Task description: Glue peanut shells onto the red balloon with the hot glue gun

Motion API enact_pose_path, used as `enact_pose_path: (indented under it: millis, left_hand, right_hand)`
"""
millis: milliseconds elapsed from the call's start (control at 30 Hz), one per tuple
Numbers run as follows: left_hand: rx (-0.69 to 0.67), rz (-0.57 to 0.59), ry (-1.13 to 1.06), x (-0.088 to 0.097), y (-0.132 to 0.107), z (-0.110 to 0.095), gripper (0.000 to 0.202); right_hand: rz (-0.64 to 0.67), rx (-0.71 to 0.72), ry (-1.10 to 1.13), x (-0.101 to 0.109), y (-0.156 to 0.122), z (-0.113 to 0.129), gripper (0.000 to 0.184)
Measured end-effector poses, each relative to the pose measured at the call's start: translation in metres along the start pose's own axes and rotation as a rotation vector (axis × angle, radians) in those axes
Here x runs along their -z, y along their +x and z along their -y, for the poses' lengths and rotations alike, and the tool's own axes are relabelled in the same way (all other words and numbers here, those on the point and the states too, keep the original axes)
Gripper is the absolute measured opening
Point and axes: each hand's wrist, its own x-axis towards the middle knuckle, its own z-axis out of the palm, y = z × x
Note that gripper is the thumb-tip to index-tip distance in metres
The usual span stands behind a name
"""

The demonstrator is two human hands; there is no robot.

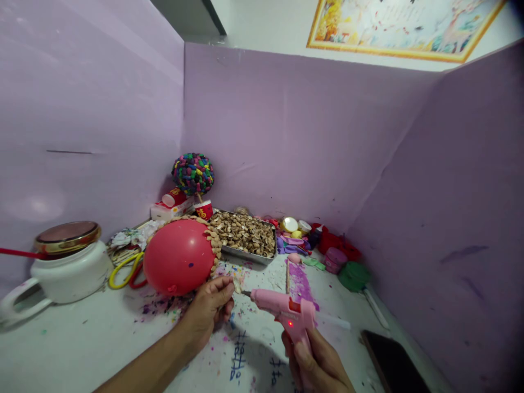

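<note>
My left hand (216, 299) pinches a small pale nut shell (237, 285) between thumb and fingertips. Wrapped round the handle of a pink hot glue gun (282, 307) is my right hand (317, 360). The gun's red light is lit, its nozzle points left at the shell, and a clear glue stick (334, 322) sticks out behind. Whether the nozzle touches the shell, I cannot tell. Just beyond my left hand rests a red balloon (178, 256), with a band of shells (215, 245) along its far and right side. Behind it stands a metal tray (262, 258) heaped with nut shells (245, 234).
At left are a white mug (73, 273) with a gold-rimmed lid (67, 237) and yellow-handled scissors (123, 273). A multicoloured ball (193, 173) rises from a red cup (203, 210). Right of the tray lie balloons (292, 245) and clay tubs (354, 275). A phone (393, 360) lies front right.
</note>
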Motion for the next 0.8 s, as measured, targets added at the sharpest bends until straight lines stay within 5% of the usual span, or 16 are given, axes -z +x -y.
enact_pose_path:
  millis: [800]
  left_hand:
    - [-0.041, -0.008, 0.006, 0.000, 0.001, 0.000, 0.040]
  right_hand:
    - [0.091, 0.067, -0.050, -0.003, 0.002, 0.008, 0.051]
